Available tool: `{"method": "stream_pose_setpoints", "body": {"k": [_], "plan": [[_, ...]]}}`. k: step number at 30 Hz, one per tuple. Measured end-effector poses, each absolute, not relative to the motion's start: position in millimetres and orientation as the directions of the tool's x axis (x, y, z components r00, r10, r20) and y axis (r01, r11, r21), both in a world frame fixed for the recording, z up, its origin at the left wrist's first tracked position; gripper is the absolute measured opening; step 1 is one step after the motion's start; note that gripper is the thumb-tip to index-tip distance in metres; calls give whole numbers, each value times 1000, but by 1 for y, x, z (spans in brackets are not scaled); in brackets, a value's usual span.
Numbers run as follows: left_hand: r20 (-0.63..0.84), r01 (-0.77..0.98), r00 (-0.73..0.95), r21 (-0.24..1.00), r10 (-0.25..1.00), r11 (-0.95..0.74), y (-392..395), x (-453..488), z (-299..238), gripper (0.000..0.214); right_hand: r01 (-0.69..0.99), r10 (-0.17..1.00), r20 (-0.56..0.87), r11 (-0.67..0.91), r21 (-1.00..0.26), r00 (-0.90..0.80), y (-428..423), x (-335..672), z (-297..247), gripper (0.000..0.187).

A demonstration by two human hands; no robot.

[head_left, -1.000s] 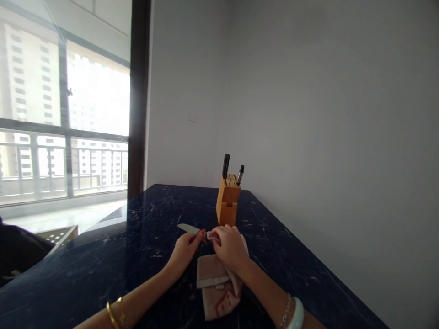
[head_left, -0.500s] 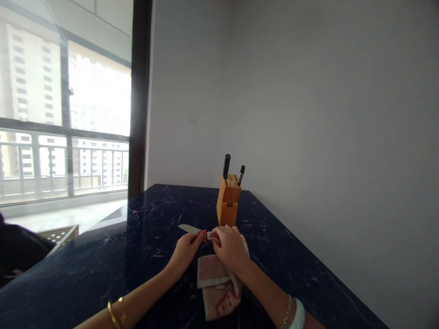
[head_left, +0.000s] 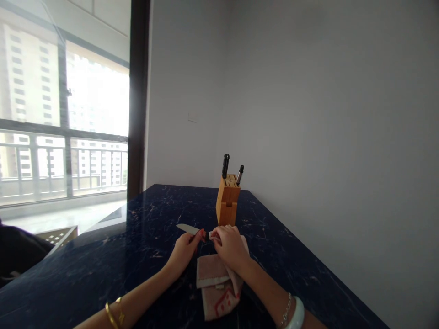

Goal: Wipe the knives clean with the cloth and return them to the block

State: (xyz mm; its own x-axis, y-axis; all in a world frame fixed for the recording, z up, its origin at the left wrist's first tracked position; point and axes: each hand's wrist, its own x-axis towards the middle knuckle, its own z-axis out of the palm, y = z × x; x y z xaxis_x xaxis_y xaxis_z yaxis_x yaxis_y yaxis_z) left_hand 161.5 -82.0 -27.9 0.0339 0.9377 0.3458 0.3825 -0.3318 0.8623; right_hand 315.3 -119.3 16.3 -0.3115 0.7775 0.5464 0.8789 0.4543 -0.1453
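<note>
A kitchen knife (head_left: 187,228) is held level above the dark table, its blade pointing left. My left hand (head_left: 187,246) is closed on it near where blade and handle meet. Closed around the handle end is my right hand (head_left: 229,244), with part of a pink towel (head_left: 219,274) between its fingers and the handle. The towel's rest hangs below that hand, showing a white band and red pattern. Most of the handle is hidden by fingers and cloth. Just beyond the right hand stands a wooden knife block (head_left: 228,201).
A black-handled knife (head_left: 225,166) and a tool with a black-and-metal handle (head_left: 240,174) stick up from the block. The blue-black marbled table (head_left: 164,205) meets a grey wall (head_left: 325,137) on the right. At left are a window and a dark object (head_left: 20,251).
My left hand and the knife have shifted slightly left, so more of the dark handle shows between the hands. The right hand with the towel stays nearly in place.
</note>
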Motion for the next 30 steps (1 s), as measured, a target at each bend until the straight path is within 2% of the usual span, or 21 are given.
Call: {"method": "stream_pose_setpoints", "body": {"k": [4, 11, 17, 24, 30], "plan": [[343, 388, 44, 859, 938, -333, -80, 164, -30, 48, 849, 740, 568, 513, -130, -360, -122, 314, 17, 10], [329, 377, 65, 866, 942, -329, -83, 164, -27, 47, 898, 779, 576, 409, -164, -250, -121, 314, 18, 9], [323, 391, 29, 867, 946, -308, -83, 164, -29, 47, 855, 754, 538, 507, -111, -377, -122, 312, 17, 11], [337, 386, 87, 856, 938, -343, -83, 165, -30, 48, 897, 781, 567, 413, -158, -260, -122, 314, 18, 13], [331, 377, 75, 864, 941, -334, -83, 162, -25, 49, 911, 806, 543, 378, -163, -237, -109, 322, 9, 10]]}}
